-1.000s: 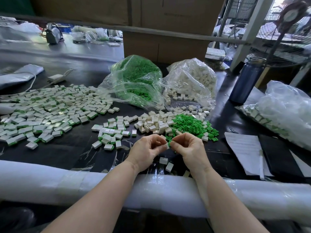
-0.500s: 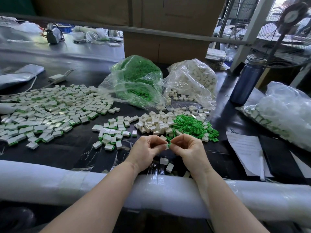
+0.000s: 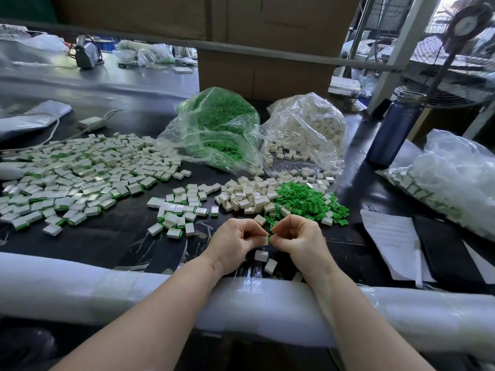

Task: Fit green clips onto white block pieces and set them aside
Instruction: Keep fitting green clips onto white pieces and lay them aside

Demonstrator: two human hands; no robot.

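Bench (image 3: pixel 112 236): dark, littered with parts.
Left hand (image 3: pixel 235 243): pinches white block (image 3: pixel 265 241).
Right hand (image 3: pixel 297 241): still presses green clip (image 3: pixel 269 237) on; unseated.
Loose clips (image 3: pixel 308 202): one o'clock.

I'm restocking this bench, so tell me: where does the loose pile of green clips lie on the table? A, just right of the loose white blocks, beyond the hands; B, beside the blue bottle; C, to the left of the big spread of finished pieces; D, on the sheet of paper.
A: the loose green clips lie heaped against the right side of the loose white blocks, just beyond the right hand.
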